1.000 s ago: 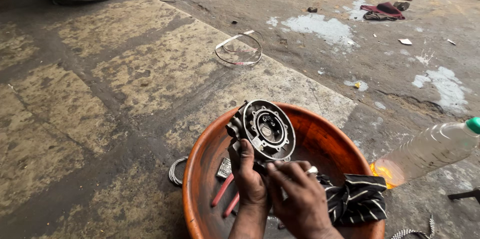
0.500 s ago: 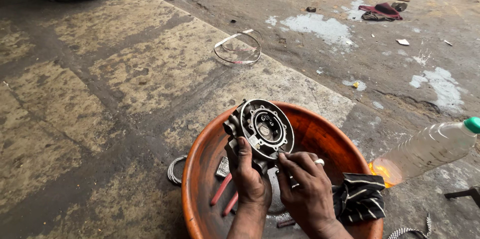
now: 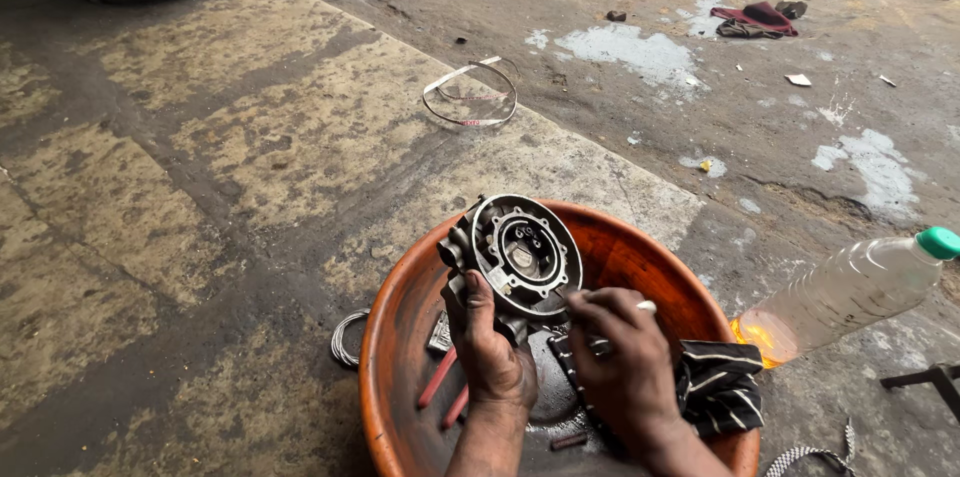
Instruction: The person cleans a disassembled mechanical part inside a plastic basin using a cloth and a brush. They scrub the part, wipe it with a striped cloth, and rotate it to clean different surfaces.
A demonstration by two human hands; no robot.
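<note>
head view: our left hand point(image 3: 492, 357) grips the round metal housing point(image 3: 520, 255) over the orange basin point(image 3: 640, 257); right hand point(image 3: 620, 362) pinches a small brush point(image 3: 640, 307), best kept on its rim.

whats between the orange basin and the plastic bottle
In the head view, a striped cloth drapes over the orange basin rim, then bare ground reaches the plastic bottle.
</note>
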